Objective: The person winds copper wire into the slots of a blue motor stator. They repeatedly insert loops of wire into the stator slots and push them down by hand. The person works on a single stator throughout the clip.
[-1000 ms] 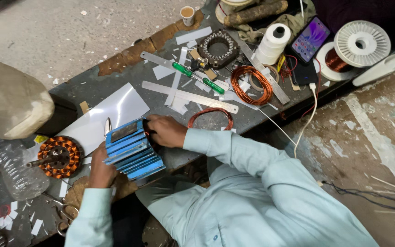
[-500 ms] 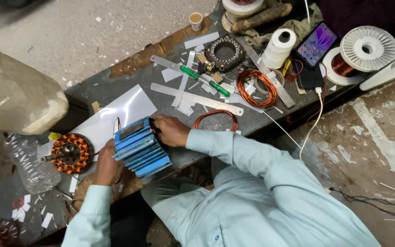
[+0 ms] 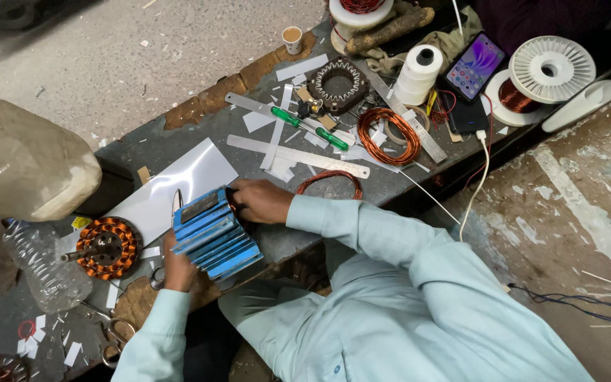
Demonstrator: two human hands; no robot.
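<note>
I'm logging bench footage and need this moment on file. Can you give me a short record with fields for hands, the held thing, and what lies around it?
left hand: grips the near-left side of the blue ribbed block
right hand: holds the block's far-right end
blue ribbed block: on the bench edge, between both hands
white sheet: flat on the bench, behind the block
wound stator: left of the block, copper coils
copper wire coil: further right on the bench
green screwdriver: beside the metal rulers
</note>
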